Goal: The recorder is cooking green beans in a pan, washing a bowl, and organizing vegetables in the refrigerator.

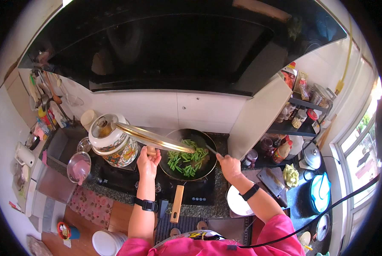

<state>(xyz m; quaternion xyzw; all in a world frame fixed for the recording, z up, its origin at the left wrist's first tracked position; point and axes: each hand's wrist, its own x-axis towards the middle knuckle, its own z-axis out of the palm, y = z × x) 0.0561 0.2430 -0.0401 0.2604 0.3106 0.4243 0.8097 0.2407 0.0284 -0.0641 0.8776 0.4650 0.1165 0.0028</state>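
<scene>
Chopped green beans (186,161) lie spread in a dark frying pan (165,168) on the black gas hob (207,192). The pan's wooden handle (177,204) points toward me. My left hand (148,161) grips the knob of a gold-rimmed glass lid (159,140), which is tilted and raised above the pan's left side. My right hand (229,166) holds a utensil (212,149) by its handle, its far end reaching into the pan; its head is hard to make out. Left of the pan stands a patterned white enamel pot (118,155) with its own lid.
A black range hood (178,48) hangs low above the hob. A metal bowl (78,166) sits at the sink's (61,144) edge. To the right are a white plate (239,200), a cleaver (271,180), a light panel (258,118) and a rack of jars (301,105).
</scene>
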